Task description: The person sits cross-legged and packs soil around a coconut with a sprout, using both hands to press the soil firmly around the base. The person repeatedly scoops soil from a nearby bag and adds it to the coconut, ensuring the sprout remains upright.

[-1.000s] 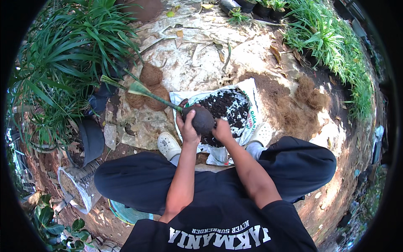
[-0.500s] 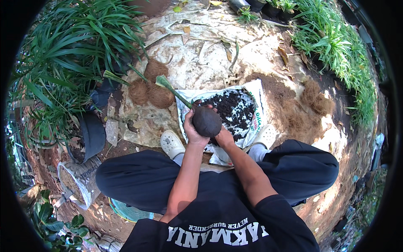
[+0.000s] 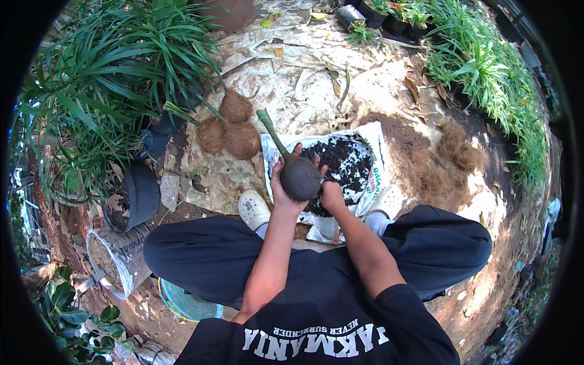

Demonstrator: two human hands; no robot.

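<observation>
My left hand point(image 3: 285, 198) cups a smooth, dark brown soil ball point(image 3: 301, 179) from below, its thumb on the near-left side and fingertips showing past the far side. A thick green stem point(image 3: 272, 132) rises from the ball and leans to the far left. Close to the ball's right side is my right hand point(image 3: 332, 197), with fingers curled in; what it holds, if anything, is hidden. Beneath both hands lies a white plastic sack point(image 3: 377, 137) spread flat, bearing loose dark soil point(image 3: 344, 159). Three fibre-wrapped brown balls point(image 3: 241, 141) sit together to the left of the sack.
Loose brown coconut fibre point(image 3: 456, 149) lies to the right. Leafy plants point(image 3: 121, 67) crowd the left, near a black pot point(image 3: 141, 194) and an open sack point(image 3: 118, 264). More plants point(image 3: 480, 73) line the right side. A green-blue basin point(image 3: 191, 304) stands beside my left leg.
My right hand has drawn away from the ball's underside to its right, fingers curled. The ball stays in my left hand, its stem now more upright. The whole view has shifted slightly.
</observation>
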